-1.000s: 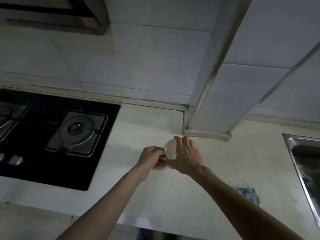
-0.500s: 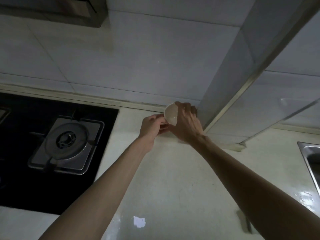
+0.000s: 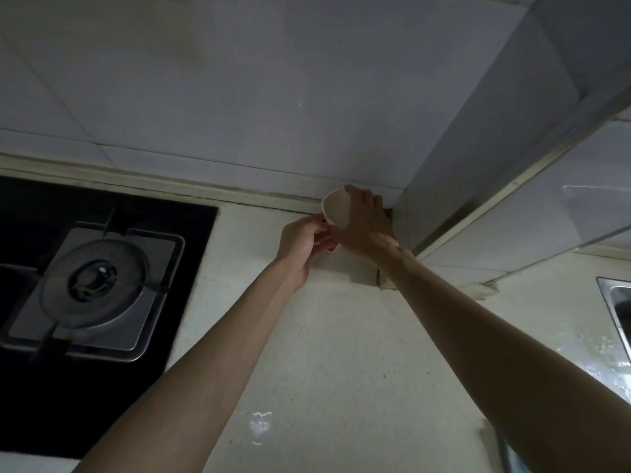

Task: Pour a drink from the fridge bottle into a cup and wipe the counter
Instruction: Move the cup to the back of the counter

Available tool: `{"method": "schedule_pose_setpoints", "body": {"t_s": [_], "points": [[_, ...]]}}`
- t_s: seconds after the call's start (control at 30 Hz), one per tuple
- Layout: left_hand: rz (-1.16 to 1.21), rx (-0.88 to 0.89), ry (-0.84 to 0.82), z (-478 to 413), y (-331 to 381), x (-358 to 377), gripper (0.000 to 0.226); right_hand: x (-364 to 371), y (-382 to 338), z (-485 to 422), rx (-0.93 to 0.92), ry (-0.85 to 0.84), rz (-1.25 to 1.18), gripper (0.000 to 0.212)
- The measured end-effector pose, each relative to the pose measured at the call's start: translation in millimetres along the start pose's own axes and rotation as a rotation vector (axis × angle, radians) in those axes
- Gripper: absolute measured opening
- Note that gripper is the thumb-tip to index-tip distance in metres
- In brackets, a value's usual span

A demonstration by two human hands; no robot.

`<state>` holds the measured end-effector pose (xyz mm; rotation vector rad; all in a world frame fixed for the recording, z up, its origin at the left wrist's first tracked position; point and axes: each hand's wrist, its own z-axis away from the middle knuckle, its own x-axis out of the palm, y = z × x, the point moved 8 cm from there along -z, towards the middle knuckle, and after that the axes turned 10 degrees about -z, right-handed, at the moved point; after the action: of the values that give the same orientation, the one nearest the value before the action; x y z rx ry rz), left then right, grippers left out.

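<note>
- While tilted above the counter (image 3: 341, 353) near the wall corner, a small pale cup (image 3: 336, 209) sits in the right hand (image 3: 367, 230), fingers curled round it.
- Its lower edge is pinched by the left hand (image 3: 300, 244).

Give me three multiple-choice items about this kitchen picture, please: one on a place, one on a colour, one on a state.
1. Where is the gas burner relative to the cup? A) left B) right C) above
2. What colour is the hob glass? A) black B) red C) white
3. How is the cup? A) standing upright alone B) tilted in the right hand C) lying upside down

Answers: 1 A, the burner lies left of the cup. 2 A, the glass around the burner is black. 3 B, its mouth faces sideways while fingers wrap it.
</note>
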<state>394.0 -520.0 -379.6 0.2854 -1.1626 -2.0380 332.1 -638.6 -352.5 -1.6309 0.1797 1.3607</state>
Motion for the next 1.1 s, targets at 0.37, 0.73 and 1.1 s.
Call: {"method": "schedule_pose_setpoints", "body": {"t_s": [0.37,0.73,1.1], "points": [[-0.095,-0.015,0.109,25.1,11.8,-12.9,0.017,-19.0,-14.0,24.2,-0.118,-0.049,0.054,0.087],[-0.905,0.479,0.027,124.8,36.4,41.6,0.011,-146.8,5.5,171.9,-0.285,0.109,0.110,0.028],[-1.508,0.716,-0.309,249.9,-98.9,178.7,0.029,-154.1,168.5,310.0,0.089,-0.096,0.183,0.043]]}}
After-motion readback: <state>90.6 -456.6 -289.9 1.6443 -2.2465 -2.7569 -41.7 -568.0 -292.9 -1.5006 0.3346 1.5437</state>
